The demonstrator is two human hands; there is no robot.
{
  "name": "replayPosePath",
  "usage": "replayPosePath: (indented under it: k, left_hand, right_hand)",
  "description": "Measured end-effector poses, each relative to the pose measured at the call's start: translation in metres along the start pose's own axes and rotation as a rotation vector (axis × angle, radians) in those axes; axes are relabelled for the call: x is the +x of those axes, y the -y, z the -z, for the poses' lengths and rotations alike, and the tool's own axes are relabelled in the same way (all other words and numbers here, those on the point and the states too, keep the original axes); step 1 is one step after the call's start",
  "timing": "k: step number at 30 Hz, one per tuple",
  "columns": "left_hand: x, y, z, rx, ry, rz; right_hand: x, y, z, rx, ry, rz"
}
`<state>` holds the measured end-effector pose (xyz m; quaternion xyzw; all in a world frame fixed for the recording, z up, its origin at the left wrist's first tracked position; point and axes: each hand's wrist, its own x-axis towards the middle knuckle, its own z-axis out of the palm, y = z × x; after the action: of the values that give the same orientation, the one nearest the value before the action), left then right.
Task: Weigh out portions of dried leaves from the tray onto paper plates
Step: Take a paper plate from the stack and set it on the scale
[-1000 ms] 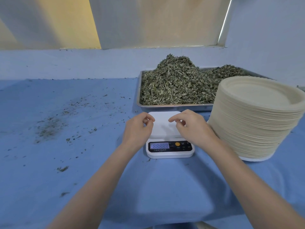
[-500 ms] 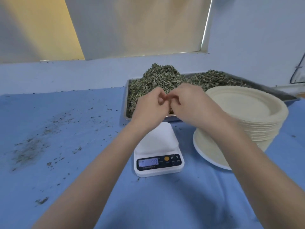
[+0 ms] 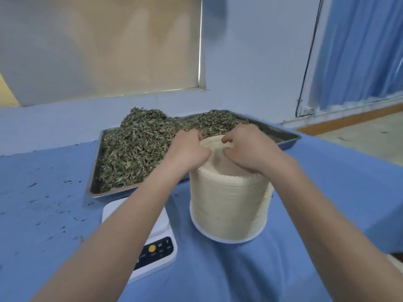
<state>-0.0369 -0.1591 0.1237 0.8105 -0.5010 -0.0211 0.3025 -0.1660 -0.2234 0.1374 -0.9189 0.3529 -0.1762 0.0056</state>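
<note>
My left hand and right hand both sit on top of the stack of paper plates, fingers curled and pinching at the rim of the top plate; whether it is lifted free I cannot tell. The stack stands on the blue tablecloth, just right of the white digital scale, which my left forearm partly covers. Beyond both, touching the far side of the stack as far as I can see, is the metal tray heaped with dried leaves. Leaf crumbs dot the cloth at left.
</note>
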Motion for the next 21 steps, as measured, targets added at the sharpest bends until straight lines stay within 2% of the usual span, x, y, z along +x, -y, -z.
replayPosePath:
  k: [9,14,21]
  left_hand:
    - [0.008,-0.009,0.011,0.100,-0.051,0.017]
    - [0.009,-0.012,0.012,0.089,-0.093,0.013]
    - [0.016,-0.016,0.022,0.035,-0.200,-0.016]
  right_hand:
    - [0.020,-0.027,0.000,-0.059,-0.029,-0.083]
    - [0.025,-0.032,0.005,0.144,-0.014,-0.159]
    - [0.030,-0.034,0.013,0.224,-0.078,-0.140]
